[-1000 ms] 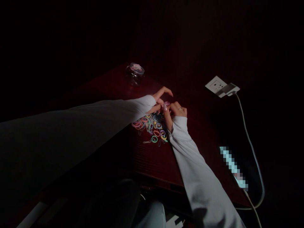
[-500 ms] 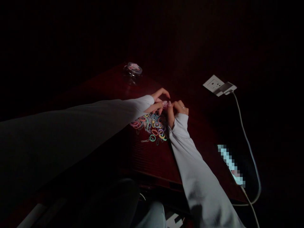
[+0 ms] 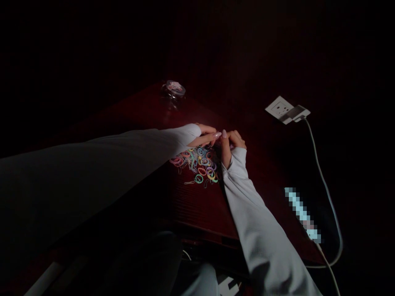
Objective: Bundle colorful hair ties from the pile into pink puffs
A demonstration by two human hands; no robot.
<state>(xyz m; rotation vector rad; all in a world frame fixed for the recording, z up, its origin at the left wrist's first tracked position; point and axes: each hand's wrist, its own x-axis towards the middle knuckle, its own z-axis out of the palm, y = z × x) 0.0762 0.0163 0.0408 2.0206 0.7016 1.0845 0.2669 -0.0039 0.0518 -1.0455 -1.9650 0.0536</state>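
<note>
Above a pile of small colourful hair ties [image 3: 199,166], my left hand [image 3: 207,135] and my right hand [image 3: 232,142] meet with their fingertips close together. The left fingers are bent and pinched towards the thumb. On the right, thumb and forefinger press together. Whatever lies between the fingertips is too small and dark to make out. The hair ties are loops in pink, purple, yellow, green and blue, spread on the dark red table [image 3: 197,209] just below the hands. Long pale sleeves cover both arms up to the palms.
A clear jar [image 3: 174,94] with a patterned lid stands at the table's far side. To the right, a charger sits in a wall socket [image 3: 279,109], and its white cable [image 3: 325,181] runs down past a phone with a blurred screen [image 3: 302,213]. Most surroundings are dark.
My left fingers, arched and spread before, have come down and closed in towards the right thumb. The right hand has shifted slightly right, and the view has moved a little.
</note>
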